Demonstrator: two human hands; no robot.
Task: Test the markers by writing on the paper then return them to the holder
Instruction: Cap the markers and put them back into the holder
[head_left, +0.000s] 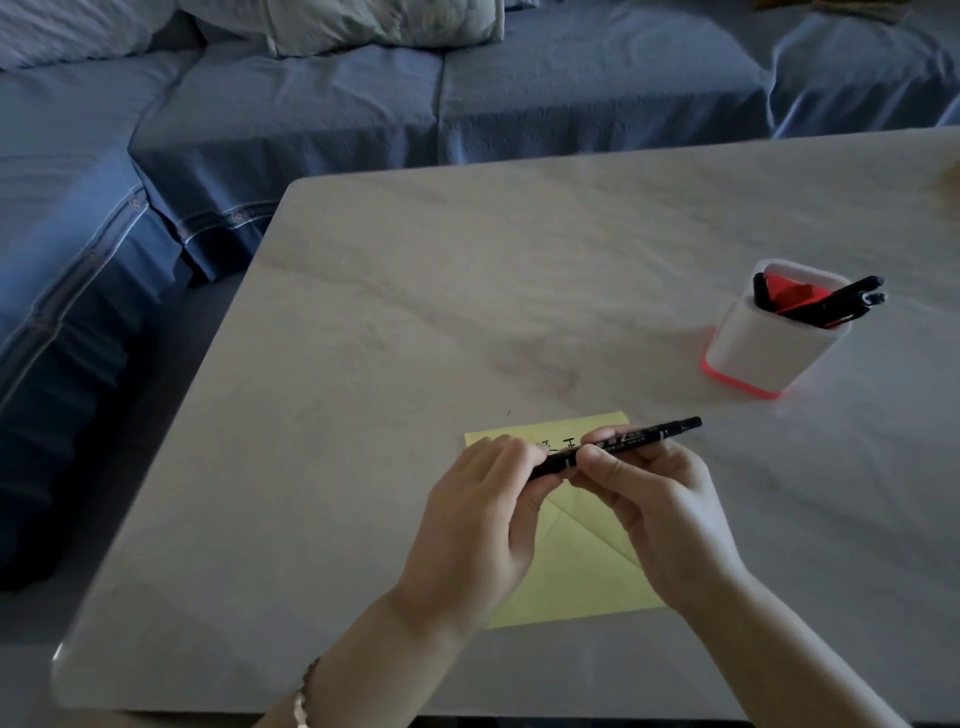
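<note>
**A:** Head view: what are the hands doing?

**B:** Both are on one black marker (618, 448), held level above the yellow paper (576, 566). The left hand (483, 525) has its fingers curled round the marker's left end. The right hand (660, 509) pinches the barrel near its middle between thumb and fingers. The marker's right end sticks out past the right hand, pointing toward the holder.

**A:** Is the cap on or off?

**B:** I cannot tell; the left fingers cover that end.

**A:** And the paper?

**B:** It lies flat on the pale, marbled table (415, 312), near the front edge, partly under the hands. A diagonal crease runs across it, and a few black marks show near its far edge, just behind the fingers.

**A:** Where is the holder?

**B:** The holder (758, 358) stands to the right and farther back, well apart from the paper. It is white with a red base and red inside. Several dark markers (841, 301) lean in it, ends out over the right rim.

**A:** Anything else?

**B:** A bracelet (304, 696) on the left wrist, and a blue sofa (311, 114) beyond the table.
</note>
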